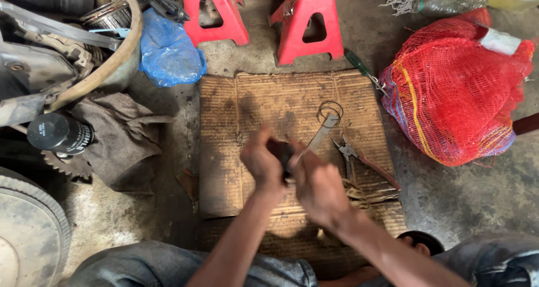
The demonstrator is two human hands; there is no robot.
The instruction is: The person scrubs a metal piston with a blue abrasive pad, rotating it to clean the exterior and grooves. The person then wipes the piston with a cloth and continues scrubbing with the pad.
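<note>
Both hands (292, 172) grip a small dark part (279, 151) and metal strip (320, 135).

Black cylindrical can (59, 134) w/ white print lies left, by grey rag. Blue plastic bag (168, 51) upper left, beside red stand. Red mesh sack (452, 90) right, w/ white rectangular label (499, 41) at top.

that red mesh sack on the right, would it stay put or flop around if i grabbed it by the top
The red mesh sack would probably sag and shift: its netting bulges unevenly and slumps on the concrete floor. It looks full, so likely bulky and perhaps heavy to lift. Rolling seems unlikely, since its underside spreads flat; the open net should give fingers easy purchase.
</note>
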